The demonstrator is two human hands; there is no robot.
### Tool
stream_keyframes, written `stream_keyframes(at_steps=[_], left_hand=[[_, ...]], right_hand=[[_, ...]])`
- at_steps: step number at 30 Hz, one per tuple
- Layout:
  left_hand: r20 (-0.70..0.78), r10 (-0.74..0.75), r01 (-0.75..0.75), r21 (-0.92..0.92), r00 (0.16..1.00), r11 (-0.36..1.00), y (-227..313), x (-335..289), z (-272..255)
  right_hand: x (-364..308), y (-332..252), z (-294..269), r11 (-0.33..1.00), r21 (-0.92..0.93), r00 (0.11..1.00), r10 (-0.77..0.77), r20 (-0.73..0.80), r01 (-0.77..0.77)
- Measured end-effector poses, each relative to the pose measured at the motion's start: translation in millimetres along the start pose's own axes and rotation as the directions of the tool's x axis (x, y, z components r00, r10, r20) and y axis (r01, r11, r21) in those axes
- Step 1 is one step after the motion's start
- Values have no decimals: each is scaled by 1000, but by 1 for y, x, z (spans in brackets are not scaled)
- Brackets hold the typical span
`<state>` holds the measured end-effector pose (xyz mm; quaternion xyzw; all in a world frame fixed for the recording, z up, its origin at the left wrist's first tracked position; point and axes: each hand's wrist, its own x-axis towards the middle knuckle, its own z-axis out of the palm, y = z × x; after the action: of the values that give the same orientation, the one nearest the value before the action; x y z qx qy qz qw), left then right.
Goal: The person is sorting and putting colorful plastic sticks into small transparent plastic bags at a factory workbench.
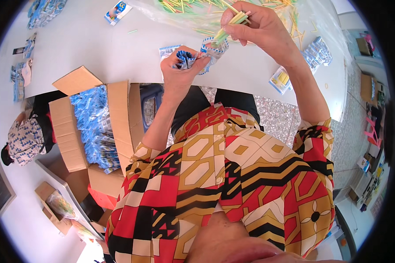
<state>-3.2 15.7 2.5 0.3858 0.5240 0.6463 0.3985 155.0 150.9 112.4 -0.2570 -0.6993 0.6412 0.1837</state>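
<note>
My left hand [178, 75] is closed around several crumpled blue-and-white plastic packets, and one packet [214, 49] stands out past the fingertips with its mouth spread. In my right hand [264, 34] is a small bundle of thin sticks [235, 24], yellow, green and pinkish, pinched between thumb and fingers. The lower ends of the bundle are at the mouth of the packet; how deep they reach inside I cannot tell. Just beyond both hands, a loose pile of the same coloured sticks [186, 6] lies on a clear plastic sheet [151, 12].
An open cardboard box [120, 127] full of blue packets [92, 125] stands by my left arm. More packets [317, 53] lie on the white table [118, 50] at right and far left. Another person [27, 138] is at the left. A blue stool [150, 98] is below the table edge.
</note>
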Motion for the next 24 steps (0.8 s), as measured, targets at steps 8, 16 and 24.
stream_keyframes(at_steps=[8, 16, 24], left_hand=[[-4, -30, 29, -39, 1000, 999, 3, 0, 4], [-20, -120, 118, -99, 993, 988, 3, 3, 12], [-22, -121, 117, -134, 992, 984, -2, 5, 10]], right_hand=[[-8, -6, 10, 911, -384, 977, -194, -83, 148], [-4, -15, 11, 899, -413, 990, -139, 38, 142], [0, -5, 8, 976, -201, 995, -94, -22, 88]])
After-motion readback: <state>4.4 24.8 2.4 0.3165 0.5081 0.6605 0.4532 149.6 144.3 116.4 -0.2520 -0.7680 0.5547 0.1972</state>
